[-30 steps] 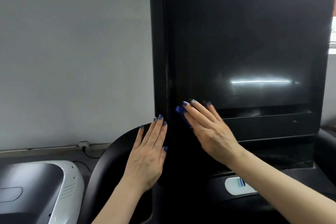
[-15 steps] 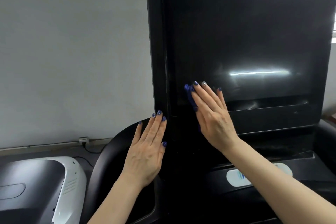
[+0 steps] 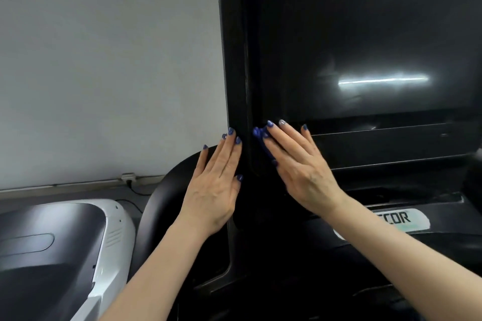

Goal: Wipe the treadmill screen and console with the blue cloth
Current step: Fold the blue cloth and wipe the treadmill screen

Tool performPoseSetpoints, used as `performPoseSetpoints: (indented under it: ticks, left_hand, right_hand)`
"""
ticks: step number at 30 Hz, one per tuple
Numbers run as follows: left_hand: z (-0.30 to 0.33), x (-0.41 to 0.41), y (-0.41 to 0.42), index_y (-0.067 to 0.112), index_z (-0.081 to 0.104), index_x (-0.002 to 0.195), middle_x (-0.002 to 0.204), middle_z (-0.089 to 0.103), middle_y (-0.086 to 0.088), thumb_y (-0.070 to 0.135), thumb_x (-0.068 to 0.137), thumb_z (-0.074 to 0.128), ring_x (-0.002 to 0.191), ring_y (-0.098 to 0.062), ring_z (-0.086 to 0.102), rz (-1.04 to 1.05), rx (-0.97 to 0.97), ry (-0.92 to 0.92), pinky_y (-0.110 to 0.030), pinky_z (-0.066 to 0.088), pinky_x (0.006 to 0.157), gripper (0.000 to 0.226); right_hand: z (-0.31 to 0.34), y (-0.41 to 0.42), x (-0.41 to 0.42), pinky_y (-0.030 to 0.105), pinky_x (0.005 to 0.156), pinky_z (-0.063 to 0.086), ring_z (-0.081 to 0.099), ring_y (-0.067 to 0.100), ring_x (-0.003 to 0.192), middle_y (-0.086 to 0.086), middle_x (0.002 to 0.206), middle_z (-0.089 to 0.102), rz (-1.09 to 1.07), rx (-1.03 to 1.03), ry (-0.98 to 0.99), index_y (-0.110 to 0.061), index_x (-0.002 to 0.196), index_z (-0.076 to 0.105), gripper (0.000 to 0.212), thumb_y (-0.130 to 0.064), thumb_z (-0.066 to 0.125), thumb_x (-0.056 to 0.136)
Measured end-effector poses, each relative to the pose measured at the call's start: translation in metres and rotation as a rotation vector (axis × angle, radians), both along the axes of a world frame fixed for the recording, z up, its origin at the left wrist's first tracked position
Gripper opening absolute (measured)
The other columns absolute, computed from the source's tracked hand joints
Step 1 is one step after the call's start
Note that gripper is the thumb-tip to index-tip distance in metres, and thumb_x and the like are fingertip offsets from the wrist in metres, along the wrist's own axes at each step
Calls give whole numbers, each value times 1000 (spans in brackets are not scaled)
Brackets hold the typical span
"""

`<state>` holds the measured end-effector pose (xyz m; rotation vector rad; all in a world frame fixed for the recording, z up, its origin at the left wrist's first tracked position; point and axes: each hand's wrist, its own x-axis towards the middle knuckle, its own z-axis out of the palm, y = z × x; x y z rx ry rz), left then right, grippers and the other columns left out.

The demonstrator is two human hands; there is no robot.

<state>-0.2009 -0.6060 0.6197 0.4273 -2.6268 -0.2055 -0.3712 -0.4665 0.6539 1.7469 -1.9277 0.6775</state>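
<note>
Hands flank the lower left corner of a treadmill screen [image 3: 365,34] mid-wipe.

The right hand [image 3: 300,167], fingers straight and flat, presses the blue cloth [image 3: 259,135] against the bezel at that corner; only a bunched edge shows past the fingertips. The left hand [image 3: 216,180], fingers also straight and holding nothing, rests on the frame's outer left edge. Unwiped glass appears to run up and rightward from the corner; the console [image 3: 391,148] ledge lies right. A white machine [image 3: 78,237] sits lower left, well clear.

Right hand [image 3: 300,167] presses a blue cloth [image 3: 262,142] flat against the dark treadmill screen's [image 3: 365,34] lower left corner; left hand [image 3: 216,180] rests flat on the frame [image 3: 232,60].
</note>
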Motion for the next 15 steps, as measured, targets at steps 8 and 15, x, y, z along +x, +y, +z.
performPoseSetpoints:
  ticks: [8,15]
  left_hand:
    - [3,2,-3,9,12,158,167,4,-3,25,101,32,154,-16,8,2,-47,-9,-38,1,125,63]
    - [0,4,1,6,17,158,167,8,-7,25,101,35,154,-18,8,17,-58,10,-42,4,125,63]
  right_hand:
    - [-13,20,-11,48,120,22,31,20,145,2,156,35,112,112,239,-15,146,43,43,-14,42,103]
    - [-15,11,4,48,121,19,31,22,145,1,155,35,14,76,137,-14,146,43,44,-16,45,102]
